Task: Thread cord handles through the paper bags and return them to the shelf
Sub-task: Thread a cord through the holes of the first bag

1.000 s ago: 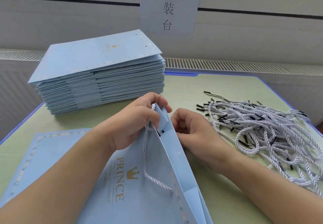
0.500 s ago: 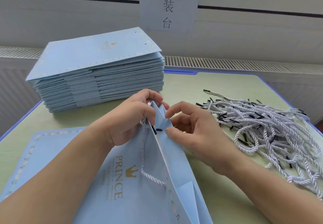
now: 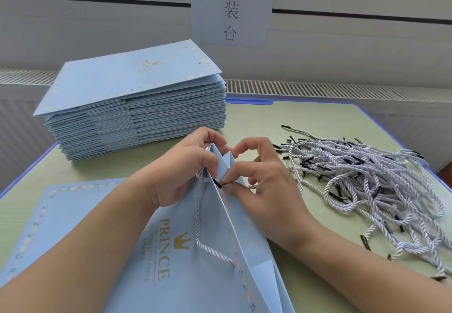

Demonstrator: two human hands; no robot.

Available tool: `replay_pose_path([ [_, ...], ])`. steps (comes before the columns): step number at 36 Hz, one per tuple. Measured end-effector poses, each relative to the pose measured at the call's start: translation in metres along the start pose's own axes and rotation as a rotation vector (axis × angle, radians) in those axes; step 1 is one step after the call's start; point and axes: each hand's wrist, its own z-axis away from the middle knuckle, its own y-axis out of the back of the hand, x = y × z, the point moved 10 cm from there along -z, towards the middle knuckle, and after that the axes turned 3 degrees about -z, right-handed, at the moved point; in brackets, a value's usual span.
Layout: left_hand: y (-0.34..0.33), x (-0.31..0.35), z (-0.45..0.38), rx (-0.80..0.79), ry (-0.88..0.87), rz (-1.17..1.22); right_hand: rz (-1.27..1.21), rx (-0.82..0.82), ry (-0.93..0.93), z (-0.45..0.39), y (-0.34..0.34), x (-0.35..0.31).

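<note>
Pale blue paper bag (image 3: 195,276) printed "PRINCE" in gold lies tilted over the near middle of the green worktop (image 3: 305,117), its open top pointing away from the person. Left hand (image 3: 186,168) grips the bag's top edge, fingers curled over the folded gusset. Right hand (image 3: 259,185) is just beside it, thumb and forefinger pinching the dark tip (image 3: 217,183) of a cord at the bag's rim; other fingers arch loosely above. A white twisted cord handle (image 3: 203,227) already hangs in a loop down the bag's printed face, one end at the rim under the left hand, the other entering a hole lower on the face.

A second flat bag (image 3: 61,215) lies under the left forearm. Tall stack of flat blue bags (image 3: 137,107) stands at the far left. Loose heap of white cords with dark tips (image 3: 367,178) spreads at the right. Paper sign (image 3: 232,7) with three characters hangs on the wall behind.
</note>
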Motion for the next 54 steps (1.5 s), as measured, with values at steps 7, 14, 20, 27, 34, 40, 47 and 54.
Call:
replay_pose_path([
  [7,-0.004,0.000,0.000,-0.036,0.005,0.039,-0.434,-0.010,-0.063,-0.006,0.010,0.003],
  [14,0.001,-0.002,0.000,-0.025,0.026,0.064,-0.333,-0.408,-0.517,0.004,0.001,0.046],
  [20,0.000,-0.002,0.000,-0.015,0.017,0.020,-0.304,-0.446,-0.440,-0.004,0.041,0.048],
  [27,-0.001,-0.001,0.001,-0.011,0.022,-0.012,-0.753,-0.291,-0.422,-0.018,0.085,0.055],
  [34,-0.002,-0.001,0.001,-0.013,0.026,-0.030,-1.410,-0.295,-0.226,-0.030,0.118,0.051],
  [40,-0.002,-0.002,0.002,-0.018,0.032,-0.022,-1.652,0.041,-0.382,-0.022,0.155,0.083],
  [47,-0.003,-0.003,0.001,-0.034,0.035,-0.043,-0.984,0.256,-0.122,-0.025,0.179,0.059],
  [54,0.004,0.002,0.000,-0.012,0.002,-0.031,-0.157,-0.134,-0.035,0.010,0.089,0.008],
])
